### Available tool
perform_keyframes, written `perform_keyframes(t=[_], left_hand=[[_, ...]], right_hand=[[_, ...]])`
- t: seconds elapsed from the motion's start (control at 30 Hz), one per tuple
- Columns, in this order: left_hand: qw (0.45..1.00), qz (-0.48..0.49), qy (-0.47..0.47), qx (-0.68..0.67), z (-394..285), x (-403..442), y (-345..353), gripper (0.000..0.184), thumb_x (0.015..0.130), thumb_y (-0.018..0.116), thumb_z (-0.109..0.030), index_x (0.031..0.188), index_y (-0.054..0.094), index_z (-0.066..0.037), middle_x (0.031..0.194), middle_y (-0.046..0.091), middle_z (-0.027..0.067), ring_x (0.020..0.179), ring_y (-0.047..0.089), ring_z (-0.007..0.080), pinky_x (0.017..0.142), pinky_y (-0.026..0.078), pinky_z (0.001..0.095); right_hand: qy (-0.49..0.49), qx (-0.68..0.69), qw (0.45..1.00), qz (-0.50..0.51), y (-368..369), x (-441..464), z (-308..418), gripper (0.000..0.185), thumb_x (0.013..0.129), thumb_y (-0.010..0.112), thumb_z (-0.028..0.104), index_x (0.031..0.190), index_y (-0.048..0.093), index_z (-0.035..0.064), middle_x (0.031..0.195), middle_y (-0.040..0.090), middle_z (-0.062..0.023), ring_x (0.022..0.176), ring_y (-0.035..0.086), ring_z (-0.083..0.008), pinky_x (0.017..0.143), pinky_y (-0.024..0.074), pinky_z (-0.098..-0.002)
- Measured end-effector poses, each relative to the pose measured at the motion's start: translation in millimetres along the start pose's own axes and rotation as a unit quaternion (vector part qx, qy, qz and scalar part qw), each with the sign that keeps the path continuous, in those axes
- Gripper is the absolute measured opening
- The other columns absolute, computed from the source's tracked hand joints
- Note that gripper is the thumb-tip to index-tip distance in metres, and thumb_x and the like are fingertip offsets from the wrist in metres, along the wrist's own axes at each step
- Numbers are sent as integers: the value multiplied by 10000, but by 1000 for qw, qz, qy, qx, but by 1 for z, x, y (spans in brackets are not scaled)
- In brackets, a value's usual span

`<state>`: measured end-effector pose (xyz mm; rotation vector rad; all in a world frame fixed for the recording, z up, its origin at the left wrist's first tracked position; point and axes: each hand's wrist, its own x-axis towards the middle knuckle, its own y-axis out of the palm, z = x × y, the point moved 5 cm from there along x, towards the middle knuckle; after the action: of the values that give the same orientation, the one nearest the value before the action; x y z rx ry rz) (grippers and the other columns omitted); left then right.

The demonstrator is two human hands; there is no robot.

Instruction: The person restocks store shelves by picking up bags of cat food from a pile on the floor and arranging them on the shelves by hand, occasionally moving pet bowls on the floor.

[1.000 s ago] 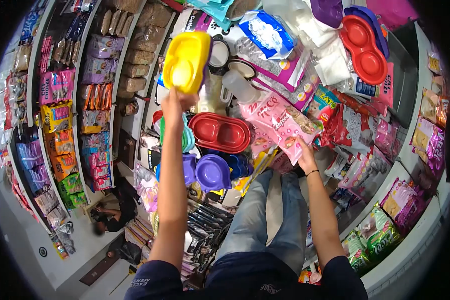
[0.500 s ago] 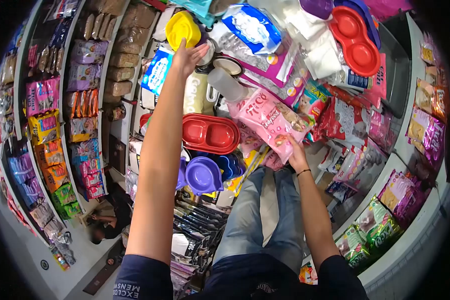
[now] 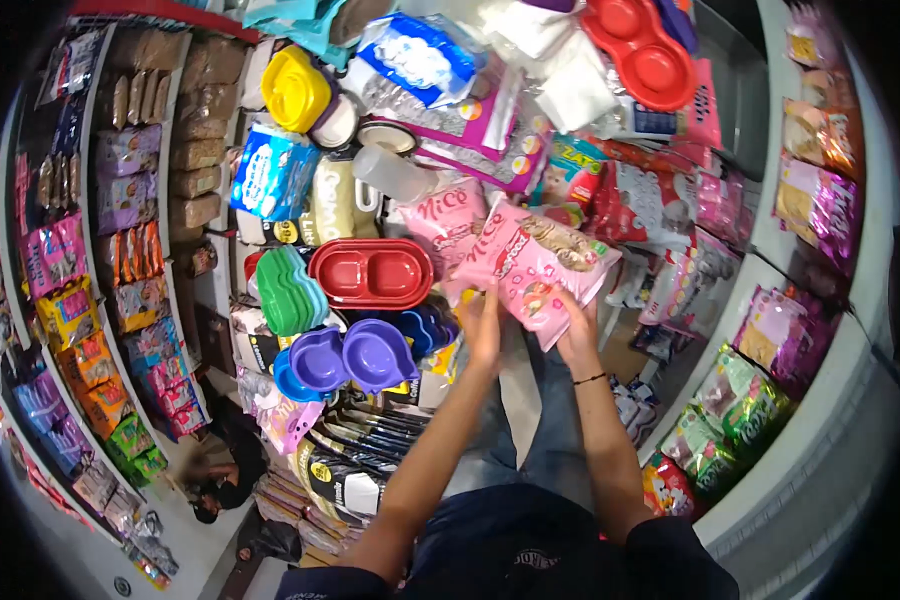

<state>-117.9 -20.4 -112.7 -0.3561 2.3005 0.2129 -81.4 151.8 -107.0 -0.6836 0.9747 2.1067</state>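
Observation:
A pink bag of seafood pet food (image 3: 545, 262) is held in front of my legs, tilted. My right hand (image 3: 577, 335) grips its lower right corner. At its lower left edge is my left hand (image 3: 483, 335), fingers upward and closed against the bag; part of the grip is hidden. Just behind lies a second pink bag (image 3: 440, 222) with similar lettering. To the left of my hands sit a red double pet bowl (image 3: 372, 273), purple bowls (image 3: 380, 357) and a stack of green bowls (image 3: 292, 290). A translucent cup (image 3: 395, 174) lies beyond the red bowl.
Blue-and-white packs (image 3: 417, 58), a yellow container (image 3: 296, 88) and another red double bowl (image 3: 640, 52) lie farther back. Shelves of bagged goods line the left (image 3: 130, 260) and the right (image 3: 730, 390). A person in dark clothing (image 3: 238, 465) is at lower left.
My left hand has come back from beside the yellow container to the pink bag. The right hand still holds the bag. The view has shifted, showing the green bowls my arm had covered.

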Motion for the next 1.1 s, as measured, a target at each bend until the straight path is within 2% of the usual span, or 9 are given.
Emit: perform_keyframes(t=[0.03,0.2,0.33,0.57,0.67,0.73,0.83,0.9,1.1], left_hand=[[980,56,-158,-107,11,-23,17,457,983,635,-458,1236,608,-79,1075,683,66,834,652,193,736,545,351],[916,149,-201,-314,23,-48,43,553,974,614,-503,1312,586,-67,1160,696,105,982,694,262,856,581,417],[899,294,-246,-214,-46,-111,58,474,985,623,-335,1353,566,-42,1225,684,127,1095,678,285,979,551,466],[871,472,-136,27,-146,-151,114,507,810,745,-38,1287,594,42,1157,685,140,1062,679,265,918,578,408],[784,576,-148,178,-185,-205,158,695,700,779,71,1350,536,43,1183,666,144,1105,661,281,983,547,437],[667,733,-70,115,-224,-323,190,775,681,782,106,1393,485,30,1246,640,149,1152,643,298,1005,533,431],[626,774,-23,93,-209,-412,206,837,651,845,60,1398,469,32,1288,621,148,1178,627,282,1018,518,425],[524,835,-4,164,-196,-459,213,858,622,903,1,1371,486,36,1261,637,134,1148,635,260,1016,512,423],[388,896,29,212,-183,-589,208,898,591,948,-80,1353,490,44,1254,634,133,1142,625,244,1017,502,419]], right_hand=[[-4,3,1000,-1,6,-21,10,595,906,674,-42,1445,433,27,1329,597,-104,1184,613,-220,1011,508,-371],[-88,-93,992,0,8,-117,52,615,891,672,-50,1452,427,15,1368,570,-132,1210,601,-226,1019,501,-357],[-131,-196,972,9,12,-191,111,624,913,702,44,1465,413,3,1417,542,-133,1247,581,-241,1064,466,-366],[-231,146,951,143,-33,-302,212,707,949,718,277,1506,380,4,1494,491,-131,1351,495,-253,1152,374,-405],[-392,-39,907,147,-24,-370,282,776,901,783,288,1510,388,13,1522,462,-142,1376,469,-244,1161,361,-401],[-470,-87,877,51,-2,-435,309,826,851,834,288,1496,400,10,1481,505,-149,1341,507,-242,1137,390,-397],[-536,-193,813,-121,-7,-509,319,888,773,906,282,1465,423,8,1392,583,-154,1264,574,-237,1083,446,-389],[-529,-321,731,-289,-19,-544,320,913,716,948,272,1431,444,7,1295,651,-150,1181,635,-232,1025,498,-383],[-577,-171,681,-417,-50,-654,293,999,594,1011,253,1391,453,27,1232,647,-105,1156,620,-198,1011,510,-381]])
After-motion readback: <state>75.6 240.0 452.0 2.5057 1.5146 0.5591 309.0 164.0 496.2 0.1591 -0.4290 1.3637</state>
